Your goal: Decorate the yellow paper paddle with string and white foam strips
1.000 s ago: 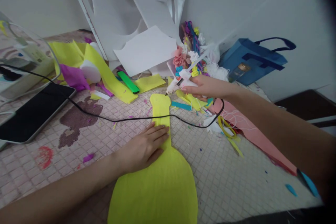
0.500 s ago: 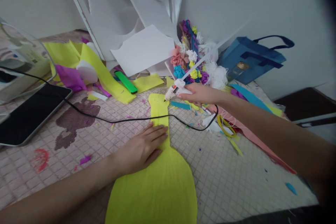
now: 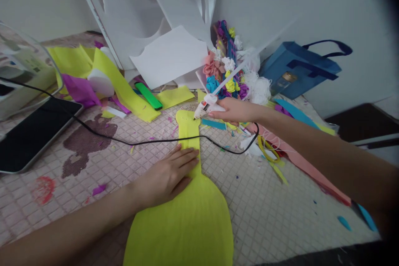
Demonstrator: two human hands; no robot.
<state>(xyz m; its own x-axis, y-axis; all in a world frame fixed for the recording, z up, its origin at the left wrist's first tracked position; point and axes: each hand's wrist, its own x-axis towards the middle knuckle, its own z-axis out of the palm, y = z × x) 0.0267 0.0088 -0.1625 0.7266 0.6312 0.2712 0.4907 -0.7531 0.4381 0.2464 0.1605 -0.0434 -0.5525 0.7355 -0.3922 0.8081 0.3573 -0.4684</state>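
A yellow guitar-shaped cutout (image 3: 190, 220) lies flat on the table, its narrow neck pointing away from me. My left hand (image 3: 177, 169) rests on the lower neck, fingers stretched out and flat. In my right hand (image 3: 235, 109) is a white hot glue gun (image 3: 206, 107), with a long glue stick (image 3: 233, 74) sticking out of its back. The gun's nozzle is at the right edge of the neck's rounded top end. Its black cord (image 3: 156, 142) runs across the neck and off to the left.
Left are a tablet-like black device (image 3: 34, 137) and yellow crepe paper (image 3: 109, 79). A green marker (image 3: 148, 96), white cut boards (image 3: 171, 56), crepe flowers (image 3: 229, 85) and a blue bag (image 3: 302, 70) stand behind. Yellow-handled scissors (image 3: 267, 149) lie right, among paper scraps.
The glue gun's tip has shifted very slightly left along the top of the neck. My left hand stays in place on the cutout; the view has tilted a little.
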